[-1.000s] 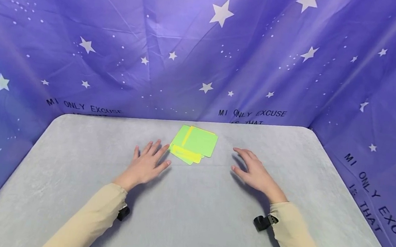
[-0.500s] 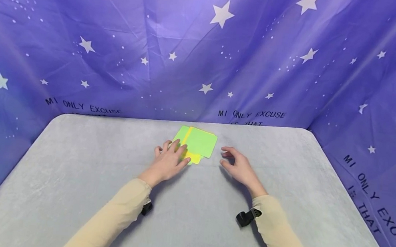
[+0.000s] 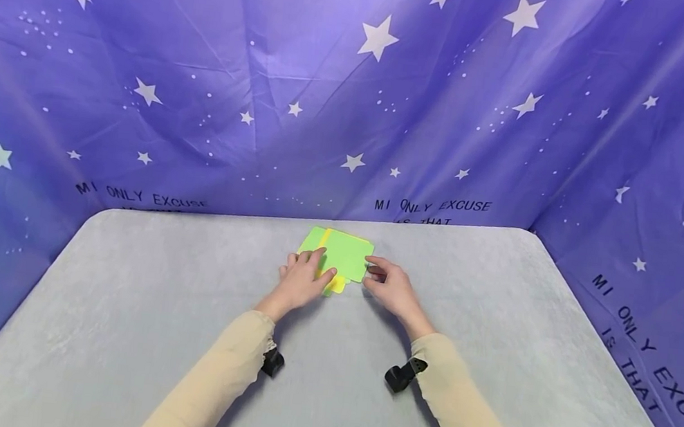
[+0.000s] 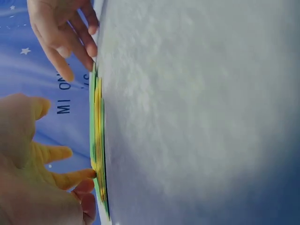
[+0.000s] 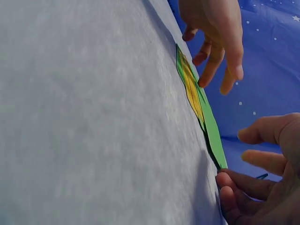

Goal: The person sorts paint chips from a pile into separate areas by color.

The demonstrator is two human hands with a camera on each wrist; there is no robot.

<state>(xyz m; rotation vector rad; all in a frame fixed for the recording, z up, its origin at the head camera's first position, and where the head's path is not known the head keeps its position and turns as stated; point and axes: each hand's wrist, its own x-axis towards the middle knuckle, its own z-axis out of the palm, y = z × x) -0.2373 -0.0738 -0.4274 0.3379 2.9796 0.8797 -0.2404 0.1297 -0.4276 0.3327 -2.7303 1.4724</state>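
Observation:
A loose, fanned stack of thin green and yellow sheets with rounded corners lies near the far edge of the table. In the head view my left hand is spread over the stack's left side; in the left wrist view a fingertip touches its upper face. My right hand is at the stack's right edge. The right wrist view shows fingertips against the near corner of the green sheet, the thumb held apart. Part of the stack's left side is hidden under my left hand.
The sheets lie on a grey cloth-like tabletop with rounded far corners. A purple curtain with white stars and black lettering hangs behind and to both sides. Black wrist cameras sit at the beige sleeves.
Both hands have moved inward: the left rightward onto the sheets, the right leftward until it reaches their right edge. The stack keeps its place on the table; the head view has tilted slightly.

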